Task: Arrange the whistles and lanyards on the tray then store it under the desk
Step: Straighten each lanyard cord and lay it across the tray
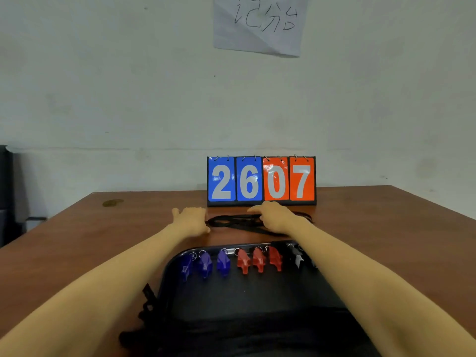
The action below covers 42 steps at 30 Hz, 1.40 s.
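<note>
We face a pale, scuffed wall [103, 86] in soft, even light. High at twelve o'clock a creased white sheet of paper [257, 24] with handwritten characters hangs on it. A brown wooden desk [103, 240] fills our lower view, with a dull stain [112, 202] at ten o'clock. A flip scoreboard [261, 180] reading 26 and 07 stands on the desk near the wall. Dark furniture [6, 189] sits at nine o'clock.

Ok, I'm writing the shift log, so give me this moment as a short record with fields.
tray: black, on the desk
whistles: three blue, three red, at least one black, rowed along the tray's far edge
lanyards: black bundle on the desk beyond the tray
left hand: at the bundle's left end, grip unclear
right hand: on the bundle, grip unclear
scoreboard: reads 26 07
</note>
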Tool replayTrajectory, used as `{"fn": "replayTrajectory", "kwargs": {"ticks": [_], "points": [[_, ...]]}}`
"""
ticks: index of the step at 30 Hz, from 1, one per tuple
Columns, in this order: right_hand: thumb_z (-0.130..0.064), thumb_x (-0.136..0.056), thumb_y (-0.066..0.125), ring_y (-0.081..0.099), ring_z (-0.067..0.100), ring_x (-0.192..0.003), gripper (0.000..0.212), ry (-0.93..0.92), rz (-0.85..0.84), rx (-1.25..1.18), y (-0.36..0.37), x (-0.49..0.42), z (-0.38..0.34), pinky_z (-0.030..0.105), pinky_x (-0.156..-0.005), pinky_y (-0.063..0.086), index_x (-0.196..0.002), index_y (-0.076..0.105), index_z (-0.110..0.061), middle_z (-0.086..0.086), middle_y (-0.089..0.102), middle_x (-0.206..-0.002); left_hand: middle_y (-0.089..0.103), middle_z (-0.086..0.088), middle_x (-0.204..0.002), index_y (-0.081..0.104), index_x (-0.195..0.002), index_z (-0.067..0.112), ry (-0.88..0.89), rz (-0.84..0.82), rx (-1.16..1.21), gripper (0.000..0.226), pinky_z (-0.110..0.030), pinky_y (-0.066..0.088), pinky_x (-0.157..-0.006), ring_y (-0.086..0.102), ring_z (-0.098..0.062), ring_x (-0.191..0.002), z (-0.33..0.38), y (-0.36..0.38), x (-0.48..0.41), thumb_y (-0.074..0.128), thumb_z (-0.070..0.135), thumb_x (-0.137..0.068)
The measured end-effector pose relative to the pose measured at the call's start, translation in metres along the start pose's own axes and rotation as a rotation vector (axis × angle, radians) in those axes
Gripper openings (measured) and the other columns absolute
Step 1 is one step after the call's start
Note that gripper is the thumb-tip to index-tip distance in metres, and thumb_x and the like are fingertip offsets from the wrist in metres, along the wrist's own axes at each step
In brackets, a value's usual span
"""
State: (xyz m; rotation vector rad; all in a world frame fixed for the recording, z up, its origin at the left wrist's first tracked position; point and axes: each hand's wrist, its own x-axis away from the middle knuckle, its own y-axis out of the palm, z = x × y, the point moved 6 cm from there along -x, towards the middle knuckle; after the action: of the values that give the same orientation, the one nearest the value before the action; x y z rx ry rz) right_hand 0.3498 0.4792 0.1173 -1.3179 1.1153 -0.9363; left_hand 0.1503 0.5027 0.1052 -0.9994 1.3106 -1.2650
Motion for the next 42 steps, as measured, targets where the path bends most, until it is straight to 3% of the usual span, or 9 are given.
{"fn": "replayTrajectory", "kwargs": {"ticks": [3,7,16,23,27,30,33,39,42], "points": [[-0.002,-0.093,0.043,0.044,0.030,-0.123,0.052,-0.055,-0.026,0.224,0.009,-0.008,-0.009,0.046,-0.104,0.037,-0.140,0.042,-0.027,0.011,0.047,-0.134,0.065,0.003,-0.111,0.066,-0.102,0.025,0.030,0.012,0.039,0.018,-0.040,0.026,-0.095,0.054,-0.019,-0.110,-0.001,0.001,-0.001,0.055,0.029,-0.089],[-0.016,-0.092,0.053,0.053,0.025,-0.110,0.024,-0.059,0.110,0.321,0.007,-0.012,-0.010,0.038,-0.094,0.037,-0.115,0.062,-0.017,0.006,0.063,-0.116,0.064,0.003,-0.113,0.065,-0.103,0.025,0.019,-0.017,0.029,0.018,-0.041,0.025,-0.098,0.052,-0.019,-0.113,-0.010,-0.001,-0.001,0.056,0.032,-0.088],[-0.001,-0.093,0.043,0.050,0.021,-0.125,0.039,-0.014,0.214,-0.337,-0.061,0.038,-0.010,0.032,-0.108,0.038,-0.128,0.058,-0.010,0.008,0.057,-0.133,0.054,0.000,-0.130,0.055,-0.125,0.024,0.123,0.188,0.280,0.042,-0.040,0.027,-0.101,0.045,-0.021,-0.123,0.035,-0.043,0.019,0.060,0.038,-0.085],[-0.013,-0.088,0.062,0.059,0.015,-0.088,0.018,-0.039,0.486,-0.519,-0.126,0.081,-0.009,0.012,-0.075,0.044,-0.102,0.072,-0.007,0.008,0.070,-0.104,0.055,0.003,-0.133,0.049,-0.133,0.021,0.335,0.085,0.834,0.048,-0.033,0.033,-0.108,0.046,-0.016,-0.128,0.100,-0.093,0.046,0.059,0.034,-0.088],[-0.022,-0.084,0.067,0.055,0.015,-0.084,0.015,-0.026,0.549,-0.466,-0.147,0.095,-0.003,0.016,-0.065,0.039,-0.093,0.072,-0.011,0.000,0.061,-0.092,0.055,-0.001,-0.133,0.048,-0.134,0.016,0.417,-0.013,1.024,0.044,-0.023,0.032,-0.102,0.048,-0.011,-0.124,0.124,-0.104,0.064,0.054,0.029,-0.093],[-0.025,-0.083,0.067,0.055,0.010,-0.079,0.011,-0.012,0.570,-0.517,-0.158,0.102,0.001,0.012,-0.063,0.038,-0.085,0.067,-0.014,-0.008,0.060,-0.080,0.068,0.004,-0.111,0.063,-0.116,0.016,0.470,0.042,1.034,0.029,-0.012,0.035,-0.090,0.056,0.004,-0.100,0.134,-0.113,0.069,0.051,0.029,-0.094],[-0.027,-0.085,0.065,0.057,0.005,-0.071,0.012,0.011,0.593,-0.530,-0.166,0.110,0.009,0.011,-0.060,0.042,-0.087,0.063,-0.015,-0.009,0.061,-0.076,0.069,0.005,-0.084,0.069,-0.096,0.020,0.384,0.167,1.063,0.022,-0.020,0.045,-0.079,0.061,-0.012,-0.079,0.128,-0.120,0.063,0.051,0.031,-0.093],[-0.023,-0.091,0.058,0.059,0.012,-0.087,0.025,0.045,0.520,-0.536,-0.165,0.125,0.025,0.023,-0.077,0.049,-0.106,0.066,-0.004,0.007,0.068,-0.096,0.064,-0.004,-0.092,0.066,-0.108,0.008,0.287,0.262,0.975,0.030,-0.010,0.040,-0.067,0.058,-0.013,-0.090,0.109,-0.128,0.061,0.045,0.025,-0.097],[-0.020,-0.091,0.058,0.060,0.013,-0.087,0.021,0.062,0.534,-0.525,-0.165,0.128,0.032,0.029,-0.087,0.050,-0.104,0.069,-0.006,0.008,0.071,-0.096,0.067,-0.003,-0.098,0.067,-0.101,0.014,0.182,0.275,0.838,0.028,-0.029,0.045,-0.081,0.056,-0.016,-0.084,0.096,-0.125,0.055,0.043,0.027,-0.096]]}}
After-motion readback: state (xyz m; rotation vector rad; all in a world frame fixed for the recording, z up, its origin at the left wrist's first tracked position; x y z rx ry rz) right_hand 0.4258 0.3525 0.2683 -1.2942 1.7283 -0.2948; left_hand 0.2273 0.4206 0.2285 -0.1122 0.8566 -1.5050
